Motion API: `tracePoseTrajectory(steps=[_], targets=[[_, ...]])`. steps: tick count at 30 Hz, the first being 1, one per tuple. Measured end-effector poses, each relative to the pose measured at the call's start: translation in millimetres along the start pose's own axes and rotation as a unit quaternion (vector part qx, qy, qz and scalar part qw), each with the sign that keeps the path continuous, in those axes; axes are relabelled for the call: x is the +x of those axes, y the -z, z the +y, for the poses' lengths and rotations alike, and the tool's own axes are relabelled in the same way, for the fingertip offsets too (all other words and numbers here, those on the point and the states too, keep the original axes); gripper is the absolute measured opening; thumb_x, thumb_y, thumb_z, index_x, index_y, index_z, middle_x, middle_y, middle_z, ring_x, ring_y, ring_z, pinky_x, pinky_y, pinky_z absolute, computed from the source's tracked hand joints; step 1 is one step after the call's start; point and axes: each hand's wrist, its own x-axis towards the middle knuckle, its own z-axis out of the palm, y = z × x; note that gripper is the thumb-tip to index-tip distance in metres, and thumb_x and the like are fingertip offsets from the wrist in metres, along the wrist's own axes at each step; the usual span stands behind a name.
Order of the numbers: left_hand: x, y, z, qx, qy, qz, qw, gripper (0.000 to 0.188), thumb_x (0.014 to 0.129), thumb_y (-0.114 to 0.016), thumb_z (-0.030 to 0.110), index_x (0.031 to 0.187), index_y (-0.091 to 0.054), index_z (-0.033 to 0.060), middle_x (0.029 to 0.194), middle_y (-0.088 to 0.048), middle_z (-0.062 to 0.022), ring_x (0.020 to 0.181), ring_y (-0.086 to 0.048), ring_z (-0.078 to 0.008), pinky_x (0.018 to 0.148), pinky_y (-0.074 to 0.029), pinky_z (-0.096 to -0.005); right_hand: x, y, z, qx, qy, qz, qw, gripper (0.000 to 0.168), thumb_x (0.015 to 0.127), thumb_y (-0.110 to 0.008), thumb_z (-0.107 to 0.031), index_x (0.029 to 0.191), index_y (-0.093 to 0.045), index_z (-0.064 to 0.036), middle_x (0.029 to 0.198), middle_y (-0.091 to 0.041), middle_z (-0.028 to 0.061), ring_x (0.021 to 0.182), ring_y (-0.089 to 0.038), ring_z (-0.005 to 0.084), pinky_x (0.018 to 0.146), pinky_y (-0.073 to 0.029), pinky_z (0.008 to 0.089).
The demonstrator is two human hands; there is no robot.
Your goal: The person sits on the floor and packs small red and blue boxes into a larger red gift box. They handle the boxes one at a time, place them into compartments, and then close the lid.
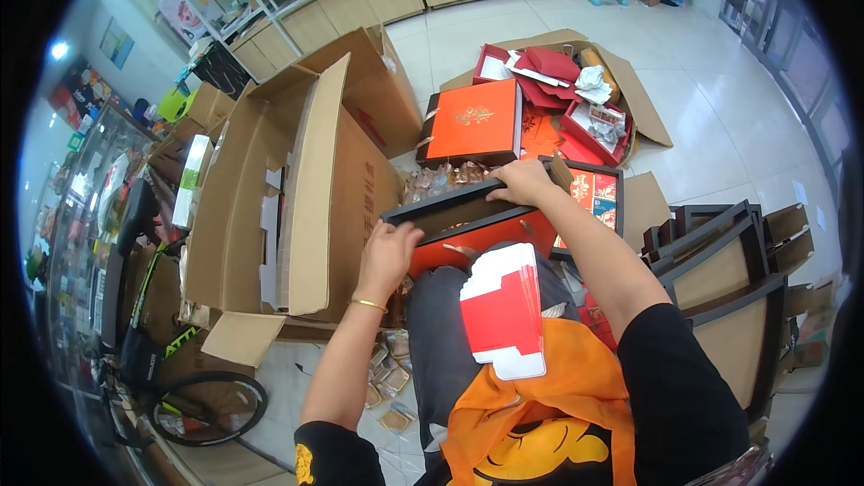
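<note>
A black-rimmed red-orange gift box (466, 248) stands on edge in front of my knees, its hollow side facing up. My right hand (523, 183) grips its rim at the right end, fingers bent over into the cavity. At the opposite corner is my left hand (390, 253), its fingers blurred; whether they close on the rim is unclear. A fanned stack of red and white flat cardboard pieces (503, 314) rests on my lap. Just beyond lies an orange gift box (472, 118) with a gold design, beside small clear-wrapped packets (445, 181).
A big open carton (344, 216) stands close on my left, with a bicycle (202, 405) behind it. Black-framed trays (722, 270) are stacked at right. Red packaging scraps (550, 74) fill a flattened carton ahead. Wrapped pastries (391, 378) lie on the floor.
</note>
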Motion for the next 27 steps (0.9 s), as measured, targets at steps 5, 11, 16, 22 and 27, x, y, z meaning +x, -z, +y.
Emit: tracePoseTrajectory(steps=[5,11,16,22,27], targets=[[20.7,-8.9,-3.2,-0.087,0.085,0.203,0.972,0.024,0.095,-0.072,0.012,0.117,-0.067,0.0027,0.087,-0.071,-0.0223,0.100,-0.067,-0.0396,0.084,-0.058,-0.0458,-13.3,3.0,4.3,0.024,-0.014,0.020,0.999,0.044,0.085,-0.077,-0.056,0.116,-0.078,-0.025,0.102,-0.077,0.0089,0.100,-0.074,0.0311,0.083,-0.056,0.0471],[46.7,-22.4,-16.4,0.080,0.285,-0.069,0.953,0.034,0.092,-0.067,0.028,0.101,-0.078,-0.0026,0.107,-0.075,-0.0288,0.102,-0.072,-0.0454,0.091,-0.058,-0.0504,-21.2,9.9,-1.4,0.020,-0.017,0.010,1.000,0.045,0.084,-0.077,-0.055,0.114,-0.078,-0.022,0.102,-0.078,0.0063,0.101,-0.073,0.0302,0.082,-0.056,0.0462],[61.5,-13.6,11.7,0.149,0.340,-0.092,0.924,0.030,0.091,-0.064,0.022,0.103,-0.079,-0.0013,0.108,-0.075,-0.0266,0.105,-0.074,-0.0416,0.093,-0.058,-0.0478,-26.4,23.1,-1.0,0.022,0.000,-0.010,1.000,0.044,0.089,-0.076,-0.049,0.119,-0.076,-0.017,0.107,-0.078,0.0108,0.103,-0.074,0.0300,0.088,-0.056,0.0435],[53.4,-19.6,6.7,0.196,0.315,-0.094,0.924,0.030,0.092,-0.063,0.019,0.115,-0.068,0.0005,0.105,-0.076,-0.0238,0.102,-0.075,-0.0404,0.089,-0.060,-0.0475,-55.6,71.0,70.4,0.354,-0.064,0.314,0.879,0.040,0.101,-0.065,-0.029,0.131,-0.070,-0.002,0.126,-0.073,0.0159,0.112,-0.072,0.0259,0.096,-0.055,0.0389],[66.8,-29.3,11.1,0.145,0.250,-0.143,0.947,0.036,0.092,-0.062,0.018,0.124,-0.055,0.0027,0.116,-0.072,-0.0281,0.109,-0.071,-0.0457,0.095,-0.055,-0.0542,-84.9,-13.8,108.9,0.680,-0.313,0.016,0.663,0.068,0.107,-0.050,-0.060,0.145,-0.059,-0.005,0.139,-0.065,0.0079,0.126,-0.061,0.0236,0.104,-0.051,0.0441]])
